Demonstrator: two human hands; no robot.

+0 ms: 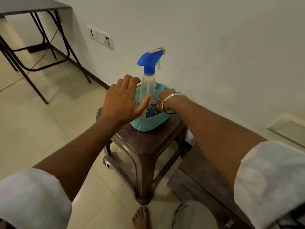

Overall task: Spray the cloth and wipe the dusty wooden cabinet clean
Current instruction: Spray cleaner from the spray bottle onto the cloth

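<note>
A spray bottle (148, 90) stands upright in a teal basket (148, 125) on a low brown surface (145, 142) by a white wall (214, 47). The left hand (122, 100), fingers spread wide, is just left of the bottle and nearest to it. The right hand (166, 97) dips into the basket beside a patterned cloth (151, 110); its fingers are hidden, so its grip cannot be told. The floor (49, 129) is tiled.

The clear spray bottle (148, 90) with a blue trigger stands upright in a teal basket (148, 125). A blue patterned cloth (151, 109) lies at its 5 o'clock.
</note>
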